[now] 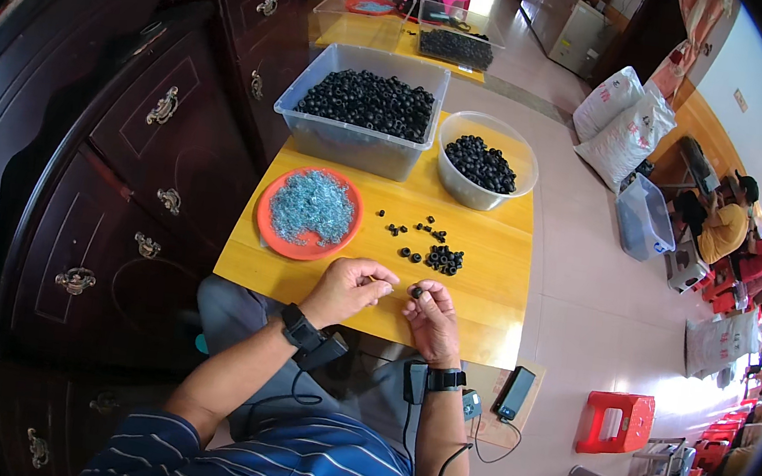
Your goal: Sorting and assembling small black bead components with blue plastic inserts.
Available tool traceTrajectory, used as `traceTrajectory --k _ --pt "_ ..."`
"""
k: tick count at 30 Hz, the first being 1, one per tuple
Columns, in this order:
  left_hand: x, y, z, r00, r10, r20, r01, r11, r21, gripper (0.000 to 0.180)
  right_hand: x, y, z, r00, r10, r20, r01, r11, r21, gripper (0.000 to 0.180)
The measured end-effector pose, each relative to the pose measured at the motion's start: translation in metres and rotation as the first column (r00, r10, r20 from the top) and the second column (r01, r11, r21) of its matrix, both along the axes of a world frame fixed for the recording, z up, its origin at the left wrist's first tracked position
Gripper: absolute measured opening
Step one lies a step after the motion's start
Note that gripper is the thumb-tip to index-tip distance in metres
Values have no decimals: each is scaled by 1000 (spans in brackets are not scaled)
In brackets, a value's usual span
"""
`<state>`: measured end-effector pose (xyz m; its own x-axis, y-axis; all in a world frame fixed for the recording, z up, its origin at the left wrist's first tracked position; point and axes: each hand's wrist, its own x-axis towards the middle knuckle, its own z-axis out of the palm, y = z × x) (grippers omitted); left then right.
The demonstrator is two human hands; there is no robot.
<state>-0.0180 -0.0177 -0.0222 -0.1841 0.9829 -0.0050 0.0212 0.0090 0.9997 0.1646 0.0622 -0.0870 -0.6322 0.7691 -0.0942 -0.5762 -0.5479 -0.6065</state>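
Over on the left, an orange plate (266,225) heaped with thin, wiry pale-blue rings sits on the smooth yellow wooden worktop (480,277), with clear plastic tubs of matte black rubbery rings behind it. The left hand (352,289) is curled with fingertips pinched together, though whatever's in there is too tiny to make out. Just beside it, the right hand (430,317) pinches a small black ring (416,291) near the worktop's front edge, with a loose little pile (442,259) just beyond.

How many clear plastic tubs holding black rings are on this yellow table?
2: a large rectangular tub at the table's far edge, and a smaller rounded tub to its right. More tubs sit on another table beyond.
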Motion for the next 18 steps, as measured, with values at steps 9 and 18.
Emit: traceTrajectory --k 9,18 --pt "16 8 -11 1000 -7 30 6 999 42 10 1 -2 -13 1000 5 -18 -4 997 77 21" --pt "22 8 0 999 6 -45 -3 998 68 10 1 -4 -12 1000 21 -17 -19 992 121 21"
